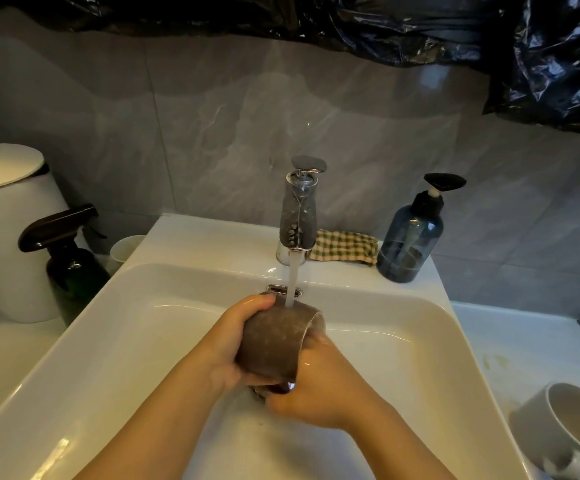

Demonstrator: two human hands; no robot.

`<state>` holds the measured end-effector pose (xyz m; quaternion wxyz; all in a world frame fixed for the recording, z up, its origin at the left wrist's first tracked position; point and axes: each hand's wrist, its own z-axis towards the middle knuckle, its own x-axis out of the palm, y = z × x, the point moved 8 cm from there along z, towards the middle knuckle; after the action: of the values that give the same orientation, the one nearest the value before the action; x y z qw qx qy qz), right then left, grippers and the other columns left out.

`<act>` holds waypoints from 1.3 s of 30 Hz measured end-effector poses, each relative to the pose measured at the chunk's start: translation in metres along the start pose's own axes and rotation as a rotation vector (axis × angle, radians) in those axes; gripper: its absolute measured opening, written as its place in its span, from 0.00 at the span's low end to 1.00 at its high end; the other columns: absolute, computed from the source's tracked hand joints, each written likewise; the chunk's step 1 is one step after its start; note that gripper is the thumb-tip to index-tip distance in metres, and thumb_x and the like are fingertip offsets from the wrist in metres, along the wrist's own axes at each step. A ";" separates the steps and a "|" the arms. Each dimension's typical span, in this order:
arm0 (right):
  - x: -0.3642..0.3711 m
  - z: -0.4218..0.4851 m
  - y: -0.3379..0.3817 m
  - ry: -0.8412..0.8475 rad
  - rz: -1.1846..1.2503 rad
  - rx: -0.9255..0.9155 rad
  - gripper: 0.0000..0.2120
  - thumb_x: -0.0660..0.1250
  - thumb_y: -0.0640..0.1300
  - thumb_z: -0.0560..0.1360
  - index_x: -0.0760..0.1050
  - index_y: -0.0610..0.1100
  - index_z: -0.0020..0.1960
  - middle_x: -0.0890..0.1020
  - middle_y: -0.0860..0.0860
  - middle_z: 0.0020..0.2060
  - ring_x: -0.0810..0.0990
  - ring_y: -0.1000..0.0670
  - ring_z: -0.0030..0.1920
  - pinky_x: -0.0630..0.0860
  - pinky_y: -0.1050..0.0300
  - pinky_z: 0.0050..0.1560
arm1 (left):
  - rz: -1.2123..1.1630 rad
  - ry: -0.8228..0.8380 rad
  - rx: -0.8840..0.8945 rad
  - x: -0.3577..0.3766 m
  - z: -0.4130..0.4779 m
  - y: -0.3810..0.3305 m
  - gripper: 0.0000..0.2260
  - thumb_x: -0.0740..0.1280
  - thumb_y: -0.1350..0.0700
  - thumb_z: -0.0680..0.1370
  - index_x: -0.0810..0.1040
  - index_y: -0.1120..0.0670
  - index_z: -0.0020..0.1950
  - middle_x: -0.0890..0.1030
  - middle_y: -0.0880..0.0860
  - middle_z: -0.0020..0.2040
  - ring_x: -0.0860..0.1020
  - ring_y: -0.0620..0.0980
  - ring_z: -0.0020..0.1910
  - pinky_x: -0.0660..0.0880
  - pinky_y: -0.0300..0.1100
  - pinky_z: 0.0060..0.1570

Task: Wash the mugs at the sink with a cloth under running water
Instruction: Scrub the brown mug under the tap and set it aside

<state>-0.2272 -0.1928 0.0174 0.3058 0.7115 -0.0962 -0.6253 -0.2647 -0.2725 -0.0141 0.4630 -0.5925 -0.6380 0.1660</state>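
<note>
A: 2 hands, 1 brown mug (274,344): where?
B: Above the sink (195,251), under the stream (293,282), lying sideways, mouth rightward; left hand (233,341) fingers grip its wall, right hand (319,386) fingers curl round its rim.

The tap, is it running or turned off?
Running: a steady stream falls from the tap onto the brown mug held over the sink.

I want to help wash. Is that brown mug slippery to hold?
Probably slippery: water runs over the brown mug, held by the left hand and right hand. It looks like hard ceramic, so it could break if dropped in the sink.
</note>
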 end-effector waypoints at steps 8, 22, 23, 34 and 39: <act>0.006 0.002 0.002 0.098 1.009 0.139 0.21 0.71 0.38 0.64 0.75 0.46 0.57 0.82 0.48 0.48 0.81 0.49 0.52 0.78 0.51 0.56 | 0.000 0.000 0.108 -0.001 0.004 -0.008 0.20 0.70 0.48 0.61 0.81 0.56 0.49 0.82 0.59 0.43 0.80 0.57 0.43 0.77 0.48 0.38; 0.016 -0.001 0.003 0.259 0.580 0.092 0.28 0.71 0.47 0.62 0.75 0.43 0.61 0.81 0.46 0.54 0.80 0.49 0.54 0.77 0.51 0.59 | -0.074 -0.005 -0.182 0.000 0.002 0.015 0.15 0.70 0.46 0.60 0.81 0.57 0.37 0.80 0.57 0.31 0.78 0.58 0.35 0.74 0.50 0.43; 0.016 -0.002 0.007 0.269 0.645 0.098 0.29 0.72 0.44 0.63 0.73 0.42 0.63 0.80 0.45 0.56 0.80 0.50 0.56 0.76 0.54 0.60 | -0.077 -0.007 -0.179 0.000 0.003 0.015 0.15 0.71 0.46 0.60 0.81 0.57 0.37 0.80 0.57 0.31 0.78 0.58 0.34 0.74 0.50 0.43; -0.005 -0.002 0.012 0.103 0.257 0.026 0.20 0.71 0.45 0.69 0.74 0.55 0.60 0.72 0.65 0.46 0.73 0.56 0.56 0.74 0.55 0.60 | -0.015 -0.017 -0.114 0.003 0.003 0.014 0.13 0.70 0.47 0.64 0.83 0.56 0.37 0.82 0.57 0.33 0.80 0.56 0.34 0.75 0.47 0.38; 0.003 -0.001 0.000 0.150 0.629 0.120 0.20 0.73 0.40 0.69 0.76 0.47 0.59 0.82 0.51 0.49 0.81 0.53 0.49 0.79 0.55 0.53 | -0.073 0.002 -0.008 0.007 0.006 0.006 0.12 0.69 0.48 0.63 0.84 0.57 0.33 0.81 0.57 0.32 0.80 0.55 0.31 0.76 0.46 0.39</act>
<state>-0.2256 -0.1939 0.0143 0.4478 0.7078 -0.3250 -0.4392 -0.2646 -0.2627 -0.0191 0.4669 -0.5708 -0.6595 0.1456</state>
